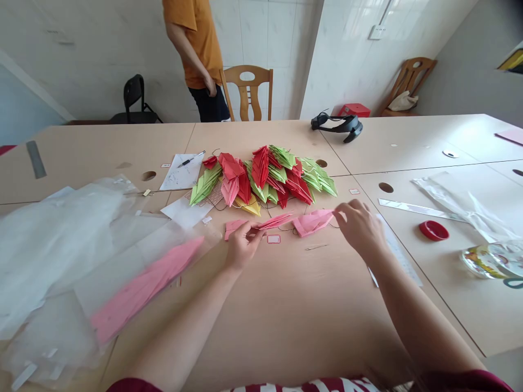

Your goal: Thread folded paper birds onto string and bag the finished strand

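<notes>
Pinched in my left hand (245,242) is a flat, folded pink paper piece (274,221), in front of the bunch of folded papers (281,177). My right hand (362,228) is raised at the right, its fingertips closed at the pointed end of a second pink folded paper (311,222). Whether a thread is also between those fingers is too small to tell. Dark thread loops show near the pink pieces. Red, green, pink and yellow folded papers make up the bunch. Another pink piece (233,227) lies just behind my left hand.
Plastic bags (61,239) spread over the left side, one around pink paper (147,288). A small metal pin-like item (316,247) lies in front. To the right are red tape (433,231) and a clear round container (492,260). A person in orange (196,43) stands across the table.
</notes>
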`<action>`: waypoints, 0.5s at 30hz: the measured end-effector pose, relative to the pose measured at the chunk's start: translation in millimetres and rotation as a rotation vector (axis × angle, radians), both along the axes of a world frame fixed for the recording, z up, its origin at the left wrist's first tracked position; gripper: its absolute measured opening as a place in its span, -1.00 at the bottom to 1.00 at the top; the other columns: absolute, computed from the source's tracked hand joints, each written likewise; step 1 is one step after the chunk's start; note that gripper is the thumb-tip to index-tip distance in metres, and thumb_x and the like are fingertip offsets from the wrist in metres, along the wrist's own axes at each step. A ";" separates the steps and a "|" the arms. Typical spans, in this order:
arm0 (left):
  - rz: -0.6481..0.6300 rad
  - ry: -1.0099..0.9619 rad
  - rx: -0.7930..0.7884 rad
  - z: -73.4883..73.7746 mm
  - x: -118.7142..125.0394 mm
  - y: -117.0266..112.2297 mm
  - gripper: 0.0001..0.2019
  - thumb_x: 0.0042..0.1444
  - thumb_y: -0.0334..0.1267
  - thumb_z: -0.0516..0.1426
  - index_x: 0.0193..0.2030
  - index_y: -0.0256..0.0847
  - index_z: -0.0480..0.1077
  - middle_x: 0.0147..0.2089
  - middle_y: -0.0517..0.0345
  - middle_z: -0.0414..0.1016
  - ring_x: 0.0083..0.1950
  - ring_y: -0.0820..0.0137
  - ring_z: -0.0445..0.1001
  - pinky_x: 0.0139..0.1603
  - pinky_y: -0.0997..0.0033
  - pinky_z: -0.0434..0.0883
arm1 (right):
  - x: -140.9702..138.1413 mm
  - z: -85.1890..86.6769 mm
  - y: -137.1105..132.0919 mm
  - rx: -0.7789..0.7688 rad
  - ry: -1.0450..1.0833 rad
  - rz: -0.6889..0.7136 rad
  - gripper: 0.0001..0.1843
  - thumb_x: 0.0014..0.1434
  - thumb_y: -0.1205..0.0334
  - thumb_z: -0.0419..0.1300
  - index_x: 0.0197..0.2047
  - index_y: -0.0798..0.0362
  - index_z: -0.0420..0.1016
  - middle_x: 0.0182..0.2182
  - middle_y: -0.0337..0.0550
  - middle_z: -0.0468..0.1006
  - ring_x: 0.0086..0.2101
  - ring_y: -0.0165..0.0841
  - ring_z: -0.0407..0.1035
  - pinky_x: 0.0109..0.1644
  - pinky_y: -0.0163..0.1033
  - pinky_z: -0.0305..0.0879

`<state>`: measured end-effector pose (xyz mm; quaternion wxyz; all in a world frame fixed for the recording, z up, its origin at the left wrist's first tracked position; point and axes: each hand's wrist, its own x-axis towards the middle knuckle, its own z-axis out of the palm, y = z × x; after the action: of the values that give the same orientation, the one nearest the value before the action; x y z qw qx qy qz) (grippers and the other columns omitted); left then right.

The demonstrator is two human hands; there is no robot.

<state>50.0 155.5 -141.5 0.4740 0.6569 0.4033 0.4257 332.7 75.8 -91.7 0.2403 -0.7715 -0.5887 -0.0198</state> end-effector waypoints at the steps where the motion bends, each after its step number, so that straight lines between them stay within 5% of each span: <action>1: -0.001 0.018 0.030 0.7 -0.2 -0.4 -0.82 0.08 -0.16 0.25 -0.22 -0.18 0.50 -0.31 0.08 0.56 -0.27 0.32 0.56 -0.23 0.38 0.47 | -9.2 7.1 2.6 0.029 0.020 0.152 -0.73 0.32 0.07 0.02 -0.26 -0.03 0.49 -0.22 0.01 0.45 -0.26 -0.19 0.34 -0.34 -0.16 0.19; 4: -0.015 0.061 0.104 1.1 -1.5 -0.9 -0.86 0.10 -0.18 0.23 -0.24 -0.17 0.51 -0.30 0.07 0.55 -0.28 0.35 0.53 -0.29 0.42 0.46 | -41.3 19.8 15.6 0.065 0.150 0.574 -0.77 0.35 0.14 0.02 -0.18 -0.05 0.50 -0.15 -0.03 0.45 -0.27 -0.28 0.37 -0.25 -0.17 0.28; 6: -0.036 0.094 0.152 0.7 -2.5 -1.1 -0.87 0.13 -0.19 0.21 -0.26 -0.17 0.52 -0.26 0.05 0.54 -0.25 0.34 0.52 -0.30 0.43 0.46 | -60.2 19.2 25.0 0.105 0.139 0.716 -0.77 0.35 0.18 0.02 -0.19 -0.03 0.50 -0.19 -0.05 0.45 -0.23 -0.27 0.36 -0.20 -0.16 0.29; 15: -0.090 0.145 0.341 -3.4 -4.4 1.3 -0.90 0.21 -0.26 0.14 -0.22 -0.20 0.48 -0.28 0.09 0.53 -0.26 0.42 0.50 -0.37 0.50 0.50 | -82.8 6.8 43.8 0.112 0.059 0.795 -0.89 0.29 0.32 0.11 -0.22 0.07 0.47 -0.27 -0.08 0.46 -0.26 -0.29 0.32 -0.19 -0.18 0.28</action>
<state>45.7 156.8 -144.9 0.3440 0.7739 0.3288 0.4178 249.9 119.6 -84.9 0.2879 -0.4697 -0.8321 0.0648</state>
